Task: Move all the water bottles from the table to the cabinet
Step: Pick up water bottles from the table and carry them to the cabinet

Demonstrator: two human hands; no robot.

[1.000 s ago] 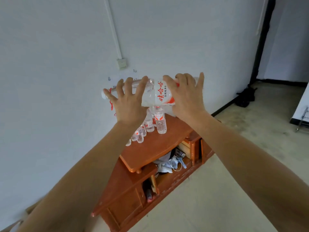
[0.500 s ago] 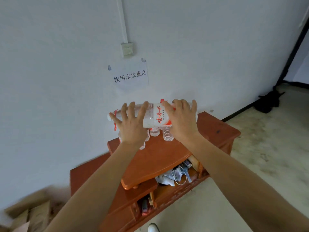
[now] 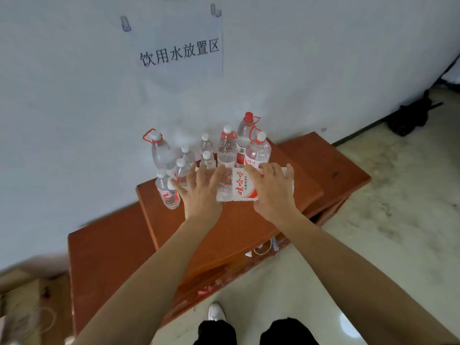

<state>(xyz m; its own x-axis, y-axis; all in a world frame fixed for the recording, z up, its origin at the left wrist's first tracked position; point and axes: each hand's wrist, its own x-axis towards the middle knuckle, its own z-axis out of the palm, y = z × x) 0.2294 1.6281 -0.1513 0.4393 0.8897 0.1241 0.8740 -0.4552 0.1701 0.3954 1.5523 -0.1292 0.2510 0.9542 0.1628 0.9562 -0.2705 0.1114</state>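
Your left hand (image 3: 199, 192) spreads its fingers (image 3: 201, 175) over one end of the large bottle (image 3: 236, 186), held sideways just above the cabinet (image 3: 249, 227). Your right hand (image 3: 271, 192) wraps the other end. Likely full, heavy and slick, so support both ends.

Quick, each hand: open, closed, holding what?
Left hand: holding large clear plastic water bottle with red-white label, lying sideways.
Right hand: holding the same bottle.

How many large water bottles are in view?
5. One large clear plastic bottle lies sideways in left hand and right hand; four stand on the red-brown wooden cabinet: one left, three right. Others may be hidden.
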